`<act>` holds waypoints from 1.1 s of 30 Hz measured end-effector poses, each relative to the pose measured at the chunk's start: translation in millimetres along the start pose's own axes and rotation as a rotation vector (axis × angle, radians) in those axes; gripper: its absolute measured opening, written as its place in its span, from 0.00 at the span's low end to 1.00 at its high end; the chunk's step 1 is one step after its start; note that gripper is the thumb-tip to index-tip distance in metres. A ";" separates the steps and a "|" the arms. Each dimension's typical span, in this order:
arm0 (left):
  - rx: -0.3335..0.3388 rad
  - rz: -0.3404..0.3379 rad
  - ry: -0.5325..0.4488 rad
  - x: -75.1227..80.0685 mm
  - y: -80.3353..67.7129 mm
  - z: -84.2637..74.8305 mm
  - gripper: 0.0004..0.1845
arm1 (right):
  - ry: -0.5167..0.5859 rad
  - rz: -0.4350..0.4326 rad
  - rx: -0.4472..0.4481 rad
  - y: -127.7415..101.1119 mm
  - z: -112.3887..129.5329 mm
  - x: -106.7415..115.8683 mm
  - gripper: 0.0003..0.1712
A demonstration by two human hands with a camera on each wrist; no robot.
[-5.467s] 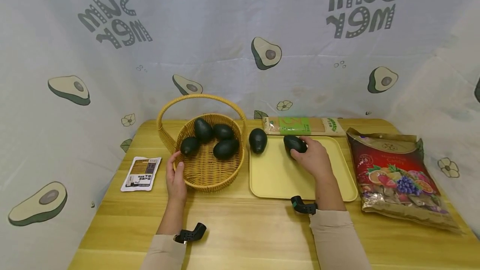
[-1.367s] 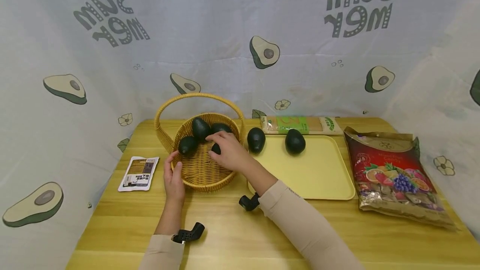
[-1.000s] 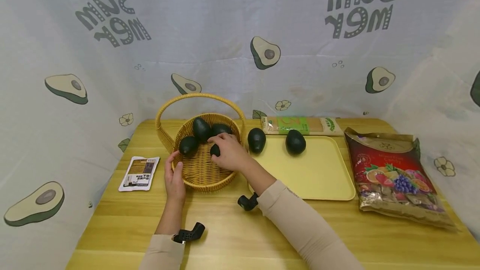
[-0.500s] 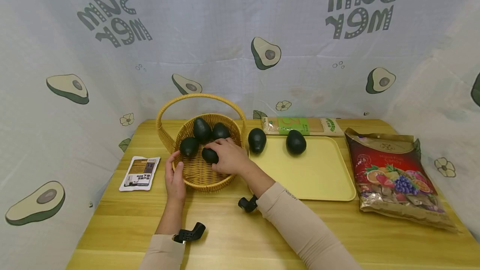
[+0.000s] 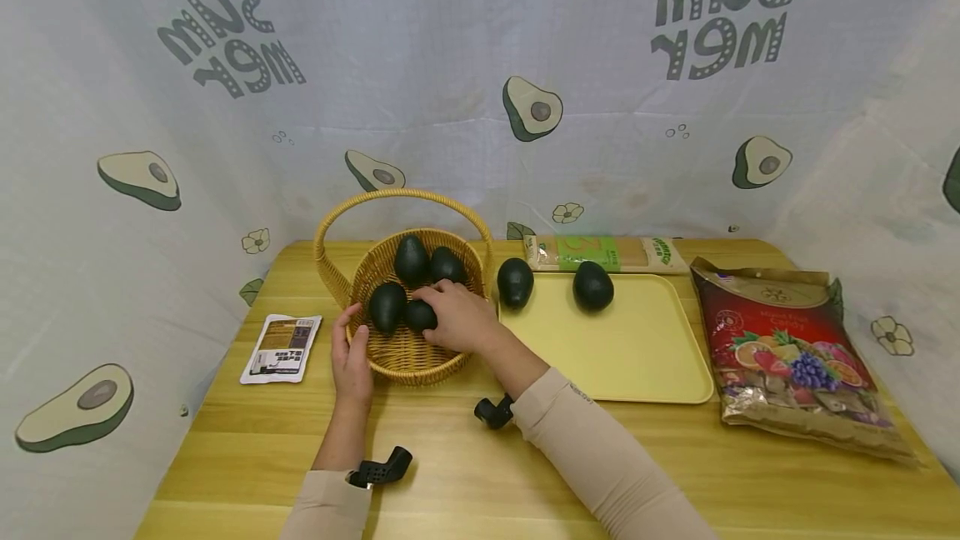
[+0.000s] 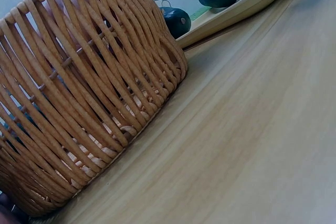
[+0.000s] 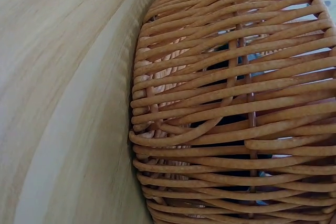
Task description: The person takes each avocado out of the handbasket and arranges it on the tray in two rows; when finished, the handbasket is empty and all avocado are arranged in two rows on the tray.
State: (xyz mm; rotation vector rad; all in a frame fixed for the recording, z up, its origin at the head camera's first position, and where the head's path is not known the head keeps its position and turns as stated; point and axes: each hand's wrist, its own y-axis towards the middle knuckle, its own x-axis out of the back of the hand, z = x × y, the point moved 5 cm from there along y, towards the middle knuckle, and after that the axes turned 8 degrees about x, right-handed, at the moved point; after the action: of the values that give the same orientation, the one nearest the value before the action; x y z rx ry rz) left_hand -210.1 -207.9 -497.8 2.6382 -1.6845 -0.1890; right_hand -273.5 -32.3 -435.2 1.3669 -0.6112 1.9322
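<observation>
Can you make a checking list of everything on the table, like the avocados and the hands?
Surface: wooden table, light planks.
Job's things: wicker basket holding four avocados; one avocado under the right hand; two avocados on tray, on the yellow tray.
Clutter: small packet left of the basket; noodle pack behind the tray; fruit snack bag on the right.
Grips: left hand holds the basket rim; right hand grips an avocado inside the basket.
Cables: nothing seen.
Surroundings: white cloth printed with avocados.

Overhead head view; wrist close-ups of basket (image 5: 420, 357)
</observation>
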 end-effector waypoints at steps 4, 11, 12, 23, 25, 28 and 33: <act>0.007 0.000 0.011 0.3 -0.2 -0.2 0.21 | 0.029 -0.028 0.021 0.1 -0.9 0.2 0.34; 0.023 0.013 0.012 0.2 -1.1 0.8 0.22 | 0.158 -0.150 0.077 -7.7 0.9 9.1 0.35; 0.026 0.015 0.010 0.1 -0.9 0.9 0.22 | 0.175 -0.167 0.083 -9.5 1.6 10.9 0.35; 0.031 0.023 0.007 -0.5 -1.0 0.8 0.23 | 0.276 -0.339 0.135 -41.9 11.6 36.7 0.34; 0.035 0.022 0.002 -0.7 -1.4 0.6 0.22 | 0.290 -0.358 0.124 -49.0 10.1 40.7 0.34; 0.037 0.015 0.000 -0.6 -1.2 1.1 0.22 | 0.311 -0.384 0.096 -60.3 5.4 45.6 0.33; 0.033 -0.002 0.006 -0.1 -0.6 0.8 0.22 | 0.321 -0.410 0.063 -77.7 -6.3 51.3 0.33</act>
State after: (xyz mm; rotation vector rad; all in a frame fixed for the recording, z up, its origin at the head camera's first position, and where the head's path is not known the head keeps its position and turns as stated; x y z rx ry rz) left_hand -209.7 -207.5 -498.7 2.6609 -1.6983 -0.1544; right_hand -229.7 36.5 -389.8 1.0830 -0.1040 1.7860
